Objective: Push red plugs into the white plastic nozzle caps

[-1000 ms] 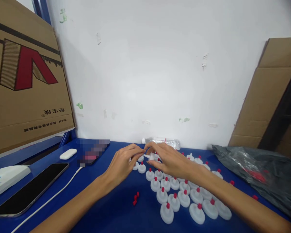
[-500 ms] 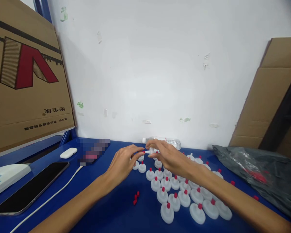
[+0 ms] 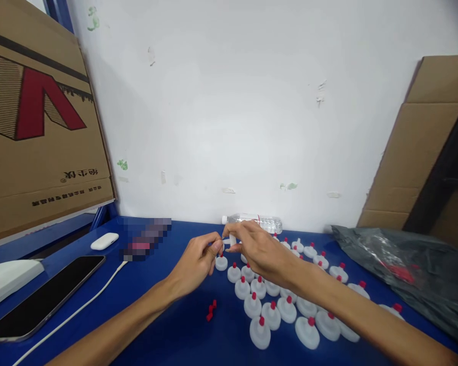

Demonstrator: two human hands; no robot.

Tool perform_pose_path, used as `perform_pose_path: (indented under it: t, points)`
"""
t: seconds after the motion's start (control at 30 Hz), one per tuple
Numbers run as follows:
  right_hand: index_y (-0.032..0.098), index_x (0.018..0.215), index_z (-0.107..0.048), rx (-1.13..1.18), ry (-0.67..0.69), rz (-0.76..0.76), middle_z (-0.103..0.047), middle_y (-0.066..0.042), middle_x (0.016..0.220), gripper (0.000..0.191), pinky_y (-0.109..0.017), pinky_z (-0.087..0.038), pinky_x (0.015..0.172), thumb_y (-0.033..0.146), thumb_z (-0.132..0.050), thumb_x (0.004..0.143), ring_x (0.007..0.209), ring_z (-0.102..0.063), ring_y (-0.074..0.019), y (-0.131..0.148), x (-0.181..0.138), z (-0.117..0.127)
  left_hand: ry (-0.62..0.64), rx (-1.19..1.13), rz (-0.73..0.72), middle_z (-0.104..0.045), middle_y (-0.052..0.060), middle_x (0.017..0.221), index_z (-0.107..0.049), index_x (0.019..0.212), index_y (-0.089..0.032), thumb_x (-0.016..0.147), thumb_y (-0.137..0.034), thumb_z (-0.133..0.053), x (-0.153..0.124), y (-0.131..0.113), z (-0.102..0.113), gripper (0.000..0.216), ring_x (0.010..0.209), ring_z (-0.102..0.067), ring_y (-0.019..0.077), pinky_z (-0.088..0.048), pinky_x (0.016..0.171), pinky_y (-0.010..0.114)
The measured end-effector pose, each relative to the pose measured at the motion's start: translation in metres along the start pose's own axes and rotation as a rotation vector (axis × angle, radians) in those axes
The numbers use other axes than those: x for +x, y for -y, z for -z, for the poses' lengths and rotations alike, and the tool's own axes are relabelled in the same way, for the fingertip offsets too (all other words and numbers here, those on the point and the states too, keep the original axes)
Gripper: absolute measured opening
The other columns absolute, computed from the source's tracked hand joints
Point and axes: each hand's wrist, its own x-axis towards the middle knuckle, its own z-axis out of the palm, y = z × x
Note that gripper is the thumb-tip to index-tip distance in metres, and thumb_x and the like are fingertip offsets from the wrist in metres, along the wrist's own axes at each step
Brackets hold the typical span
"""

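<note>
My right hand grips a white translucent plastic nozzle lid between thumb and fingers, its narrow tip turned left. At that tip my left hand is closed in a pinch. Its fingers cover the small red cap seen there earlier. Beneath and right of my hands stand many similar nozzle lids, wide side down, most wearing a red cap on top. One uncapped lid stands toward the back. Several loose red caps lie in a small cluster on the blue table, nearer me than my left hand.
A clear water bottle lies along the wall. Left on the blue table are a black phone, a white earbud case, a white cable and a white power strip. A grey plastic bag lies right; cardboard leans behind.
My left fingers have closed further around the nozzle tip, and the red cap between them is now hidden. The nozzle lid has turned slightly in my right hand. The view has shifted a little.
</note>
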Motion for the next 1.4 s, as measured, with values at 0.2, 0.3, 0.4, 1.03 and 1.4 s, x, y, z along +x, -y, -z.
perform_pose_path:
  t: [0.2,0.3,0.4,1.03,1.4]
  points:
    - [0.021,0.118,-0.049,-0.112,0.094,0.01,-0.065,-0.009,0.098,0.038,-0.04,-0.05,0.082,-0.002,-0.041,0.088,0.098,-0.058,-0.0251,0.001,0.004,0.008,0.06,0.1,-0.024,-0.048,-0.006,0.055,-0.054,0.085,-0.018,0.103,-0.049,-0.033,0.003,0.001,0.001,0.042,0.046,-0.045,0.0119,-0.035,0.052,0.024]
    - [0.021,0.107,-0.056,-0.182,0.167,0.027,-0.065,-0.006,0.085,0.012,-0.041,-0.047,0.08,0.018,-0.047,0.1,0.083,-0.059,-0.0239,-0.002,0.004,0.016,0.04,0.316,-0.06,-0.054,-0.004,0.061,-0.059,0.086,-0.018,0.103,-0.04,-0.034,0.006,-0.005,0.007,0.037,0.053,-0.048,0.0128,-0.034,0.057,0.024]
    - [0.022,0.11,-0.06,-0.172,0.164,-0.03,-0.068,-0.007,0.097,0.018,-0.04,-0.046,0.081,0.025,-0.044,0.103,0.083,-0.063,-0.0221,-0.009,0.002,0.019,0.079,0.549,-0.031,-0.054,-0.002,0.057,-0.056,0.068,-0.019,0.098,-0.039,-0.043,0.007,-0.008,0.015,0.039,0.053,-0.044,0.013,-0.029,0.056,0.026]
    - [0.02,0.09,-0.063,-0.246,0.157,-0.251,-0.068,-0.007,0.078,0.05,-0.036,-0.04,0.08,0.042,-0.022,0.108,0.077,-0.063,-0.0224,-0.052,-0.004,0.014,0.713,0.523,0.14,-0.054,-0.003,0.052,-0.062,0.058,-0.019,0.081,-0.03,-0.063,-0.01,-0.021,0.018,0.026,0.048,-0.047,0.0114,-0.032,0.046,0.022]
    - [0.023,0.103,-0.068,-0.14,0.233,-0.276,-0.072,-0.007,0.099,0.058,-0.037,-0.045,0.087,0.049,-0.017,0.107,0.092,-0.065,-0.0237,-0.084,-0.021,0.002,0.655,0.555,0.085,-0.05,-0.006,0.055,-0.05,0.058,-0.018,0.077,-0.019,-0.057,-0.004,-0.011,0.022,0.02,0.05,-0.043,0.0086,-0.03,0.048,0.022]
